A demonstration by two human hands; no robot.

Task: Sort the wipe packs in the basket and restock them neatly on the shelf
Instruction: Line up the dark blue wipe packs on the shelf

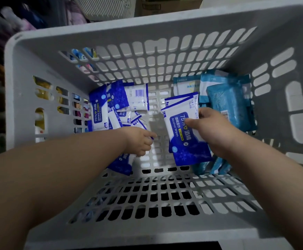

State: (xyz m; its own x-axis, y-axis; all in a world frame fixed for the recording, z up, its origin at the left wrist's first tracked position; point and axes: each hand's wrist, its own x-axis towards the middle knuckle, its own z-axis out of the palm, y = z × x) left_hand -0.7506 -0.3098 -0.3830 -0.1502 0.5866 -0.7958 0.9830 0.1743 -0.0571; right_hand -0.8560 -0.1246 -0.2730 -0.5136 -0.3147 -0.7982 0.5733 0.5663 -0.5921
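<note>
Now, from the head view, we have both hands down inside the grey basket [147,29]. Our right hand [212,127] pinches a small stack of blue-and-white alcohol wipe packs [183,130], thumb on the front, above the middle of the basket floor. Our left hand [140,141] curls round another blue pack [123,163] beside the heap of blue packs [111,105] on the left side. Teal packs [228,101] lie along the right wall.

Reaching down with both bare forearms; pinching a blue-and-white plastic wipe pack [183,136] in the right hand [213,129], thumb on top; curling the left hand [140,141] round a second blue-and-white pack [122,164].
</note>
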